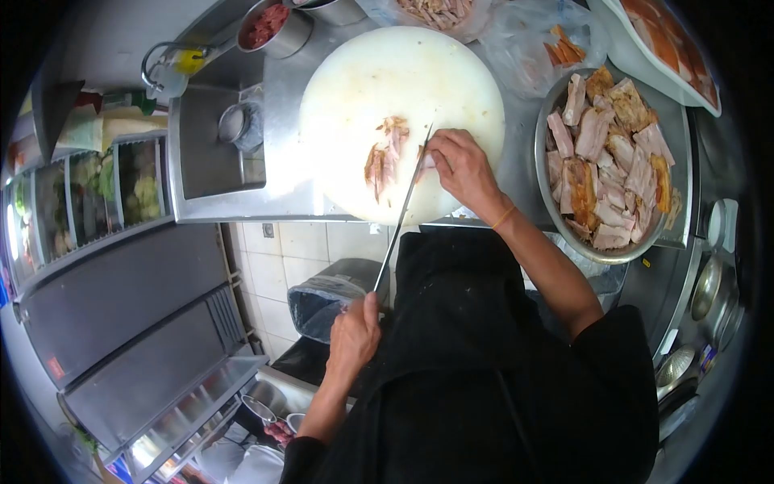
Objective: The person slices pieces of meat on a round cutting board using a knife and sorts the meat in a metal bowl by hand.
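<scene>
My left hand (pixel 355 332), low and left of my body, is closed round the handle of a long knife (pixel 401 219). Its thin blade reaches up and across the near edge of a round white cutting board (pixel 363 77). On the board, my right hand (pixel 466 171) has its fingers bent down on a small piece of meat (pixel 428 161), right beside the blade. The fingers partly cover that piece. To the left of the blade lies a loose pile of sliced cooked meat (pixel 385 157) with browned edges.
A large metal bowl (pixel 542 177) of roasted meat pieces stands at the right. Behind the board are a plastic bag (pixel 516 60), a white tray (pixel 645 68) and a pot (pixel 292 36) of raw meat. Left are a sink (pixel 211 145) and vegetable bins (pixel 95 181); a lined bin (pixel 322 302) sits below.
</scene>
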Tool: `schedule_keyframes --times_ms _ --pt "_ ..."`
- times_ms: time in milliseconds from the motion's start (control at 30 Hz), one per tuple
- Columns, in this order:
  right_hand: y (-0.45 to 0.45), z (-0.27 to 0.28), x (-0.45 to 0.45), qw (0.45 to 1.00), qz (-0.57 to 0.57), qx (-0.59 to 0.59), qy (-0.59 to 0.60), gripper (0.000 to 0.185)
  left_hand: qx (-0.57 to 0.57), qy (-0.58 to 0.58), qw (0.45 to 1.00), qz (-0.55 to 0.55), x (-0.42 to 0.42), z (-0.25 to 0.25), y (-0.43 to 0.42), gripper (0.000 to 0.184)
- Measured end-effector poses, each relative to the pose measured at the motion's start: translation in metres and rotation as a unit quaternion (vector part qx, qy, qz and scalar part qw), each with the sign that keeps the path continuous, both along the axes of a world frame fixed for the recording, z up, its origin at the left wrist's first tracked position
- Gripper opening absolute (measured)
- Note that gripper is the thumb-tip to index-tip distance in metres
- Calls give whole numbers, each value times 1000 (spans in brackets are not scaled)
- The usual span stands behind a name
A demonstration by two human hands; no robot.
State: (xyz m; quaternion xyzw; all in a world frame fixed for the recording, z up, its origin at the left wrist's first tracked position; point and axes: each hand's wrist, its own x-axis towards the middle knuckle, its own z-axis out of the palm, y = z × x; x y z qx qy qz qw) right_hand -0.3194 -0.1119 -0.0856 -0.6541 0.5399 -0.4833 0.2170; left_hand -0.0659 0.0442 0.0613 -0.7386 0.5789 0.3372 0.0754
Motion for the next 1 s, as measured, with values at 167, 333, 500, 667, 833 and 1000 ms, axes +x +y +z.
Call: schedule_keyframes --times_ms 167,333,500,667,833,1000 --pt "-1 1 -1 1000 16 1 22 15 13 -15 999 -29 10 -1 9 56" --pt "0 0 1 999 16 3 28 9 -35 3 999 -31 -13 -32 -35 56" --pt "3 4 -1 1000 -4 -8 15 7 -22 26 999 1 -11 -7 -31 56" --pt "2 2 1 1000 -7 -16 16 8 1 28 1000 -5 -5 6 -5 55" --pt "2 -3 3 1000 -6 -22 9 10 9 4 999 -43 -3 -12 4 58" --pt "-3 -1 0 999 -16 -29 13 10 6 -12 1000 -19 -18 -27 -19 63"
